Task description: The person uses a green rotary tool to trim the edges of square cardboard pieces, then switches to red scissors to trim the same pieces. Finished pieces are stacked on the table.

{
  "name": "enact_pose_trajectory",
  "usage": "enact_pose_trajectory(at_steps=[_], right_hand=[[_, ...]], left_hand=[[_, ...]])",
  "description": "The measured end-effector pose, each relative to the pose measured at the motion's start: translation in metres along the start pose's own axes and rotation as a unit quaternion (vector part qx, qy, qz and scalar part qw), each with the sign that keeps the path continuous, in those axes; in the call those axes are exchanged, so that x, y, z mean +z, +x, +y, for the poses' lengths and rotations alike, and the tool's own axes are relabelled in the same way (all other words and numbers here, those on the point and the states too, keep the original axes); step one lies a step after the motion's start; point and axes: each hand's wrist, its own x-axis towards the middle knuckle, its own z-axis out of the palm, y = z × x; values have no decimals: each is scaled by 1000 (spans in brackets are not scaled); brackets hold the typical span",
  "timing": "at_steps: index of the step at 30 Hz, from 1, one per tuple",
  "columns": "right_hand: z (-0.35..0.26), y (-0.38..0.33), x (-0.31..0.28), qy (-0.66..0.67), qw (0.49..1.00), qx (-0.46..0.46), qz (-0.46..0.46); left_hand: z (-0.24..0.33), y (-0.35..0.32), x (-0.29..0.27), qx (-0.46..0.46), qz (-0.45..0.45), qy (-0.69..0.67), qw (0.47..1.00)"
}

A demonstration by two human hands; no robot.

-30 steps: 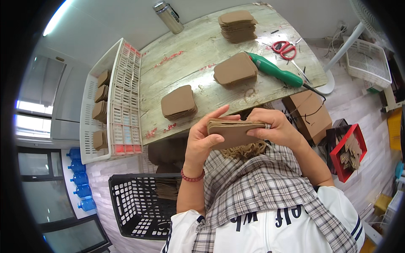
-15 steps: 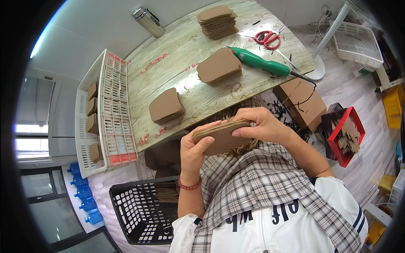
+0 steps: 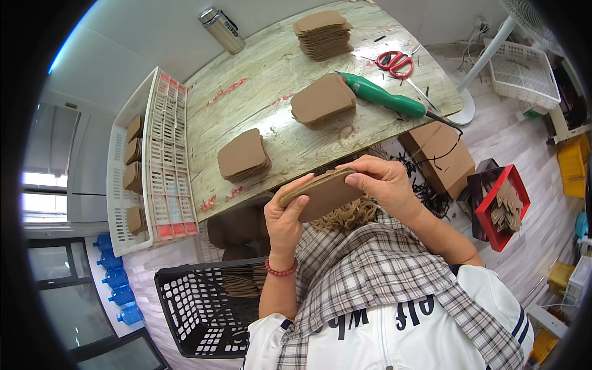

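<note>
Between my hands, above my lap, is a thin stack of brown flat pieces (image 3: 330,198) with rounded corners, tilted toward me. My left hand (image 3: 285,217) is closed on its left end, thumb on the near face. The right hand (image 3: 387,185) pinches the other end, thumb on the same face. Curly tan trimmings (image 3: 348,216) lie just below on the plaid apron. Ahead on the table, a small stack of similar pieces (image 3: 242,154) sits near the front edge. A taller stack (image 3: 324,98) touches the tip of a green corded hand tool (image 3: 382,95).
The table (image 3: 213,129) also bears a far brown stack (image 3: 322,34), red-handled scissors (image 3: 394,64) and a steel flask (image 3: 222,29). White baskets (image 3: 166,154) stand at its left. A black crate (image 3: 203,314) is beside my left arm. Right are a carton (image 3: 441,151) and a red-rimmed box (image 3: 502,206).
Both hands still hold the stack; the right hand has shifted slightly right and its end of the stack tilts up more. More of the tan trimmings shows beneath. The view has shifted slightly.
</note>
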Motion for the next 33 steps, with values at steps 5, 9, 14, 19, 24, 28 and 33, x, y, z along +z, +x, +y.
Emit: enact_pose_trajectory(at_steps=[5,9,14,19,24,28,33], right_hand=[[5,0,4,-30,999,20,18],[4,0,9,-33,999,11,28],[5,-2,8,11,999,42,-15],[14,-4,0,170,977,123,-43],[23,-13,14,172,978,113,-23],[24,-13,24,174,979,103,3],[24,-13,29,157,983,96,24]], left_hand=[[-3,2,2,-43,20,-44,998],[-9,0,3,-72,40,-104,991],[-17,0,2,-113,60,-203,971],[-31,1,-6,-162,121,-357,912],[-43,-3,-9,-204,116,-452,860],[-51,-3,-12,-217,95,-492,837],[-51,-5,-11,-215,82,-515,826]])
